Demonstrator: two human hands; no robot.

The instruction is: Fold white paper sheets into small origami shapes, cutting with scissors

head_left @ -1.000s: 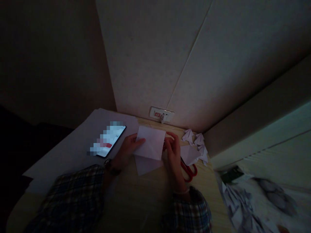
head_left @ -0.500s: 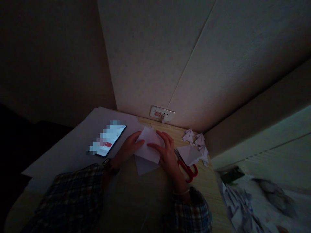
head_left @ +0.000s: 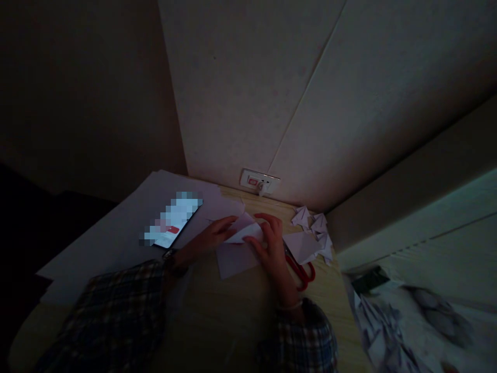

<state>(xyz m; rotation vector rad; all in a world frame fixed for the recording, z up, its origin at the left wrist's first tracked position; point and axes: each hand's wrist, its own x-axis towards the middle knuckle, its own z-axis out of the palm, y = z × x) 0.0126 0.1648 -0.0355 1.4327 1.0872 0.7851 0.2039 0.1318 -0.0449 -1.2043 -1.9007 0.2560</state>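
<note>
Between my two hands is a sheet of white paper (head_left: pixel 245 232), bent over on itself with its fold raised. My left hand (head_left: pixel 213 236) grips its left side, thumb and fingers closed on the edge. On the right side my right hand (head_left: pixel 269 242) pinches the paper, with the thumb in front and the fingers behind. Beneath it another white paper piece (head_left: pixel 236 263) lies flat on the table. A pair of scissors with red handles (head_left: pixel 303 274) rests just right of my right hand, its blades partly under a loose paper piece (head_left: pixel 302 246).
A lit phone (head_left: pixel 173 223) lies on large white sheets (head_left: pixel 116 233) at the left. Several folded paper figures (head_left: pixel 319 225) sit at the table's back right corner. A wall socket (head_left: pixel 259 182) with a plug is behind. More folded papers (head_left: pixel 384 331) lie beyond the right edge.
The paper was a flat square facing up; now it is bent over between my hands. My right hand has moved left from the paper's right edge and closed on it.
</note>
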